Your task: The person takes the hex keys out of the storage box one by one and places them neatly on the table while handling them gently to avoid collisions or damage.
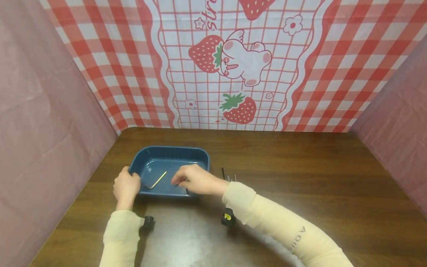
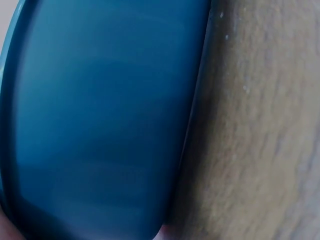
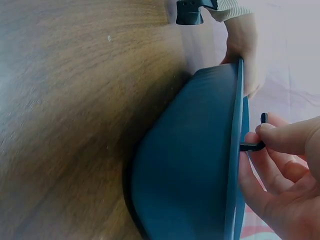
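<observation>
A blue rectangular basin (image 1: 173, 148) sits on the table, and its outer wall fills much of the left wrist view. My left hand (image 1: 127, 185) grips the basin's left end, thumb over the rim. Over the inside of the basin, near its right front, is my right hand (image 1: 191, 179). Between thumb and fingers it pinches a black bent rod, an L-shaped hex key (image 3: 254, 146), by the basin's rim in the right wrist view; fingers hide part of it. A yellow L-shaped hex key (image 1: 158, 180) lies on the basin floor.
Right of the basin, a black thin rod (image 1: 223, 173) and a few other thin pieces (image 1: 235, 178) show, partly hidden behind my right wrist. The wooden table (image 1: 300, 163) ends at a checked strawberry curtain (image 1: 133, 74). Pink cloth hangs on both sides.
</observation>
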{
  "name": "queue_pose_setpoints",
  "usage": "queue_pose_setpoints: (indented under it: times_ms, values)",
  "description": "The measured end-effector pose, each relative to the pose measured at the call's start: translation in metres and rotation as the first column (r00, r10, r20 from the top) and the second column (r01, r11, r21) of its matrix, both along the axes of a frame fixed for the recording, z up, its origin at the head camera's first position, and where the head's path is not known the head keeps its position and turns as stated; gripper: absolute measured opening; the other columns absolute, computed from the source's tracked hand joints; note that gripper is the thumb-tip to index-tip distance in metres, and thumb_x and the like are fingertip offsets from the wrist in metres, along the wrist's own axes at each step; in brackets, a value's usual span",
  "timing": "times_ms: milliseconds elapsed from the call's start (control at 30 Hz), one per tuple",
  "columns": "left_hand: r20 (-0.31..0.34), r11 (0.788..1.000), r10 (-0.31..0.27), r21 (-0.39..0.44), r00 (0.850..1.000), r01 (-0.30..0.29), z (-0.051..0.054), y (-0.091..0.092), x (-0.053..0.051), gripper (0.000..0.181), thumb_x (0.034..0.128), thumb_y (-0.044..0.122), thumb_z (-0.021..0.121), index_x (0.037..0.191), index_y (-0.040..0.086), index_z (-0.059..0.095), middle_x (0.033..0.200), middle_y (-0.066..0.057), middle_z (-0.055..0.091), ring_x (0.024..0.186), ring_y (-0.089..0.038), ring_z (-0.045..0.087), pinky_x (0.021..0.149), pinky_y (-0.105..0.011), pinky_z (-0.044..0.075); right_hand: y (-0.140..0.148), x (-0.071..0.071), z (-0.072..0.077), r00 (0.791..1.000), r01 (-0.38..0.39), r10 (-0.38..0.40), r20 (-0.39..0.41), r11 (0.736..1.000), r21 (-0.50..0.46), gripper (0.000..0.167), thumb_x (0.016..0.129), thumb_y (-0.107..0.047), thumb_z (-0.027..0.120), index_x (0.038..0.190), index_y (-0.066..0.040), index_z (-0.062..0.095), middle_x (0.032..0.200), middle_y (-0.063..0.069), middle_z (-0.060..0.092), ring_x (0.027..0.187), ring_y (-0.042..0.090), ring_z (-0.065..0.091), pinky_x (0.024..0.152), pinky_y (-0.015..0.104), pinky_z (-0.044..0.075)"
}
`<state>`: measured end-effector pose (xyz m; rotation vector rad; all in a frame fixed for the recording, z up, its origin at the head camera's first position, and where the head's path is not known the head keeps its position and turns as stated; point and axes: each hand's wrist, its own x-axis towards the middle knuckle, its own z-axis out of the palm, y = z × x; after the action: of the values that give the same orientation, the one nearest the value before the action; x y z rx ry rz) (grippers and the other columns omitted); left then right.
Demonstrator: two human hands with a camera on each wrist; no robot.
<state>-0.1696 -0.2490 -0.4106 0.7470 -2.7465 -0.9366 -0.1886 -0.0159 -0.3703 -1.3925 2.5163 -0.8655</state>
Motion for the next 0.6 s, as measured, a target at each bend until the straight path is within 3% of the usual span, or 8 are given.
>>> queue_pose_setpoints:
  times_ms: [200,367,600]
  values:
    - [0.000,1.000,-0.004,-0.003,1.000,0.004,0.001,0.000,0.000,0.040,0.0891,0.018,0.034,0.124,0.001,0.046,0.119,-0.031,0.052,0.104,-0.052,0.049,0.080,-0.059,0.040,0.012,-0.002,0.003,0.998,0.007,-0.007,-0.067,1.000,-0.003,0.023,0.088,-0.003,0.055,0.105,-0.009,0.068,0.101,-0.001,0.065,0.098,0.009,0.057,0.085,0.019,0.044]
    - [-0.001,1.000,-0.005,0.000,1.000,0.005,0.001,0.000,0.001,0.040,0.0892,0.018,0.034,0.124,0.002,0.045,0.119,-0.031,0.051,0.104,-0.052,0.049,0.080,-0.059,0.040,0.022,-0.002,0.005,0.997,0.056,-0.058,-0.042,0.997,-0.050,0.022,0.088,-0.003,0.055,0.103,-0.010,0.068,0.099,-0.002,0.064,0.095,0.007,0.057,0.087,0.019,0.044]
    - [-0.008,1.000,-0.004,0.000,1.000,0.004,0.000,0.000,0.001,0.040,0.0891,0.018,0.034,0.123,0.001,0.046,0.118,-0.031,0.052,0.104,-0.052,0.049,0.079,-0.059,0.040,0.036,-0.005,0.008,0.990,0.136,-0.138,-0.008,0.981,-0.137,0.017,0.086,-0.005,0.058,0.097,-0.012,0.069,0.092,-0.005,0.063,0.088,0.006,0.056,0.076,0.020,0.047]
